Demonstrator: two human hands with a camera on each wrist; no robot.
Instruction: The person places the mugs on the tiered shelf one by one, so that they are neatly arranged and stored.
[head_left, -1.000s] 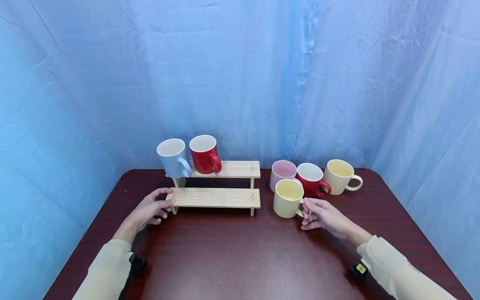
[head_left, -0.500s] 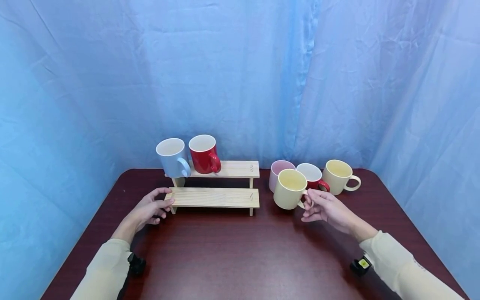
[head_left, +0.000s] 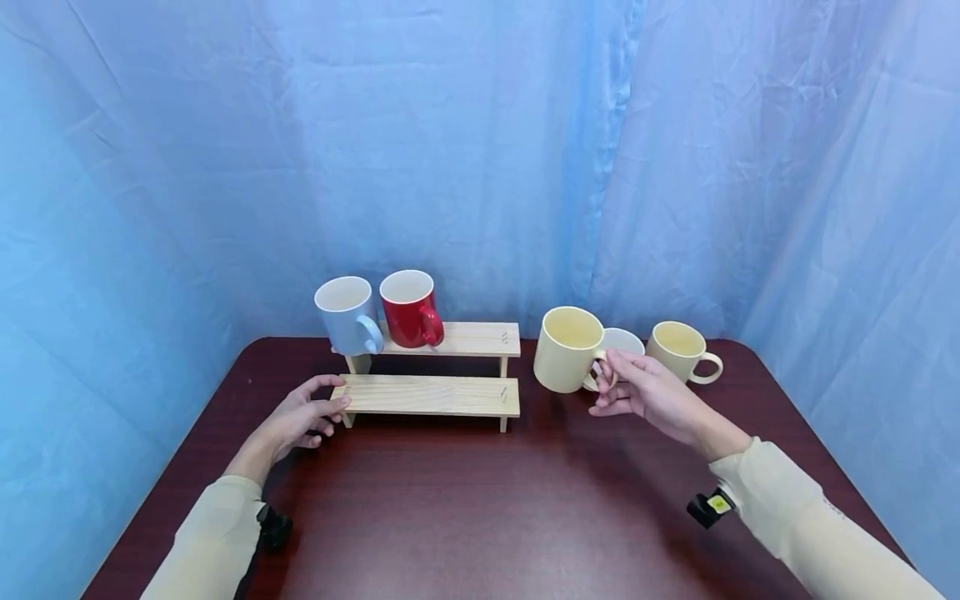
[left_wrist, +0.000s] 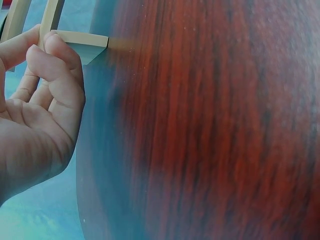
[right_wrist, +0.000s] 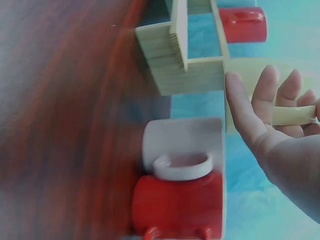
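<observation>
My right hand [head_left: 652, 396] pinches the handle of a yellow mug [head_left: 558, 358], which is upright and raised off the table in the head view. The right wrist view shows the fingers around that handle [right_wrist: 295, 115]. My left hand [head_left: 296, 421] grips the left end of the lower board of a two-tier wooden rack [head_left: 431, 394]; thumb and finger meet its edge in the left wrist view. On the rack's upper board stand a light blue mug [head_left: 345, 323] and a red mug [head_left: 405, 321], both handles turned toward the front right.
A second yellow mug [head_left: 670, 354] stands on the table [head_left: 480, 508] at the back right. Beside it, another red mug [right_wrist: 177, 205] and a pink mug [right_wrist: 185, 137] show fully in the right wrist view; the held mug covers the pink one from the head. Blue curtains [head_left: 465, 167] surround the table.
My right hand has lifted the yellow mug up and slightly left, now in front of the pink mug. My left hand and the rack have not moved.
</observation>
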